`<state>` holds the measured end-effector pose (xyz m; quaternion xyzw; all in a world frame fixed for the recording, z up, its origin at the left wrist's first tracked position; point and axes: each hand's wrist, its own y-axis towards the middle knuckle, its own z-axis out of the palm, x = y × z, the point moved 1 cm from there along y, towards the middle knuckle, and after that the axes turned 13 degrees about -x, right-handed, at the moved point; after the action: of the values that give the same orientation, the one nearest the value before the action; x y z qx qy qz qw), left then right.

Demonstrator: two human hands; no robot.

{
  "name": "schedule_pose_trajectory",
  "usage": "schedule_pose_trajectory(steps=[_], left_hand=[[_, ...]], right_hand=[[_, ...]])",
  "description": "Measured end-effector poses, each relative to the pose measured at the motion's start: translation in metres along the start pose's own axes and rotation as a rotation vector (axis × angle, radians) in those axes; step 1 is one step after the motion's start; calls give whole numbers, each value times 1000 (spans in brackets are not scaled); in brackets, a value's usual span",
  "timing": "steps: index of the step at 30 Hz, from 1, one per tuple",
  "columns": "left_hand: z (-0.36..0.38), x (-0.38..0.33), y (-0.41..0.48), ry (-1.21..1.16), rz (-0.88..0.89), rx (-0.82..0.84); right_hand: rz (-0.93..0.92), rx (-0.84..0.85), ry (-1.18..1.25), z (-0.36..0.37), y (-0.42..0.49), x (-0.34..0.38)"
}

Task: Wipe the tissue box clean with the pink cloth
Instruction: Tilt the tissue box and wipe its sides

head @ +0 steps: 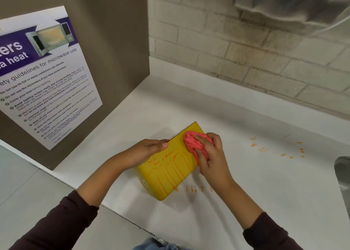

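Note:
A yellow tissue box [168,172] lies on the white counter [265,183], streaked with orange sauce lines and drips on its upper face. My left hand [145,151] grips the box's far left edge and steadies it. My right hand [210,155] presses a bunched pink cloth [193,141] against the box's far right end. The cloth covers that corner of the box.
Orange spatters [280,149] dot the counter to the right, and small orange drips [193,188] sit beside the box. A brown panel with a microwave safety poster [45,75] stands at left. A brick wall [246,56] runs behind. A metal sink edge [342,174] shows at right.

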<state>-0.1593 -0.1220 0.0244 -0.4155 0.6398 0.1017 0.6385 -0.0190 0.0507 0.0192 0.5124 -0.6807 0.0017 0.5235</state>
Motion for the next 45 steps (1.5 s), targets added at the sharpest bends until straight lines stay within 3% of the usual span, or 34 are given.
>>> schedule_pose_trajectory(steps=[4,12,21,29,39,45], left_hand=[[0,0,-1,29,14,-30],[-1,-1,-4,-12,31,-3],[-1,-2,0,-57,-3,-1],[2,-2,-1,-30,21,-41],[-3,-13,-1,-15,-48,-12],[-2,-12,1,-43,-98,-109]], right_hand=[[22,-4,3,16,-6,13],[-202,128,-37,-6,-15,2],[-26,13,-21,11,-10,10],[-263,162,-31,0,-25,12],[-90,68,-68,1,-11,2],[-232,122,-66,16,-26,25]])
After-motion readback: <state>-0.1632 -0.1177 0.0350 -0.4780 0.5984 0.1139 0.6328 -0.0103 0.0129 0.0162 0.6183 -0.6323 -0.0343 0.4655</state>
